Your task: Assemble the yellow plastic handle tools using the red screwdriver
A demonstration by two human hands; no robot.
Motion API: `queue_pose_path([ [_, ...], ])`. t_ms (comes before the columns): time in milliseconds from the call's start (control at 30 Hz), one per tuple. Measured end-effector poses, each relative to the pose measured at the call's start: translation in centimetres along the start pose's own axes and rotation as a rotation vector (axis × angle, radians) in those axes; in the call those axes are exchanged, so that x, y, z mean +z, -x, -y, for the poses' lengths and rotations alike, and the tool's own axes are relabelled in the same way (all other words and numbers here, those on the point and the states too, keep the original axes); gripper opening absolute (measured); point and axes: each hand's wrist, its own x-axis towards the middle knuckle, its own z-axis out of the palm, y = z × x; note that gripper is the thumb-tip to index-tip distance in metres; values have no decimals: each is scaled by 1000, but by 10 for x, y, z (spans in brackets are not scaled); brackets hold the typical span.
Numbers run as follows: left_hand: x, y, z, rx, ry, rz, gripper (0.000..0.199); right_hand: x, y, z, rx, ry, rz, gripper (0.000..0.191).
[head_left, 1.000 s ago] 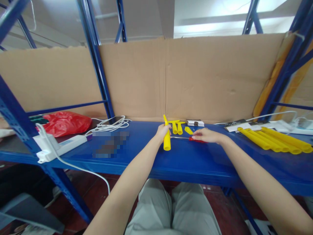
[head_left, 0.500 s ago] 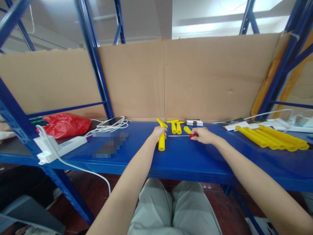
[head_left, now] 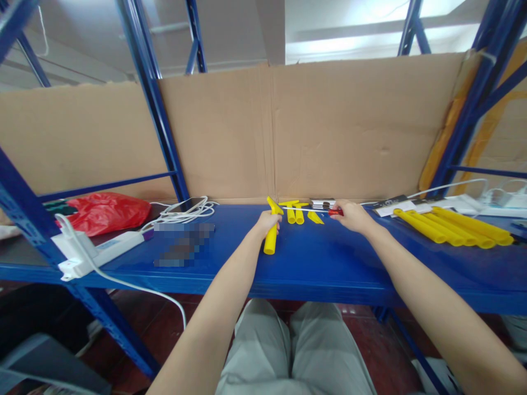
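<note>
My left hand [head_left: 268, 222] is wrapped round a yellow T-shaped plastic handle [head_left: 270, 243], its wide head pointing away from me and its hollow end towards me. In my right hand [head_left: 351, 215] is a screwdriver [head_left: 335, 212] by its red grip. The thin metal shaft runs left, and its tip reaches the head of the yellow handle; whether it touches I cannot tell. Behind the shaft lie two more yellow T-shaped pieces [head_left: 295, 216]. A small yellow flat piece [head_left: 315, 218] rests on the table just left of my right hand.
Several yellow tubes [head_left: 457, 227] lie at the right beside white cards. A stack of small items [head_left: 322, 203] stands at the back. On the left are a coiled white cable [head_left: 193, 210], a power strip [head_left: 119, 245] and a red plastic bag [head_left: 109, 213]. Cardboard [head_left: 218, 137] walls the back.
My right hand has raised the screwdriver and shifted slightly right, lifting the shaft from beside my left fingers to the handle's head. My left hand keeps its hold.
</note>
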Motion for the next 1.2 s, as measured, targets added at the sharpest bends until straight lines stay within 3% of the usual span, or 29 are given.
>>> queue_pose_path([
  [333,-1,0,-1,59,-35,37,16,-1,1,1,36,4,56,10],
  [1200,-2,-3,3,78,-51,19,19,-1,1,1,6,25,44,9],
])
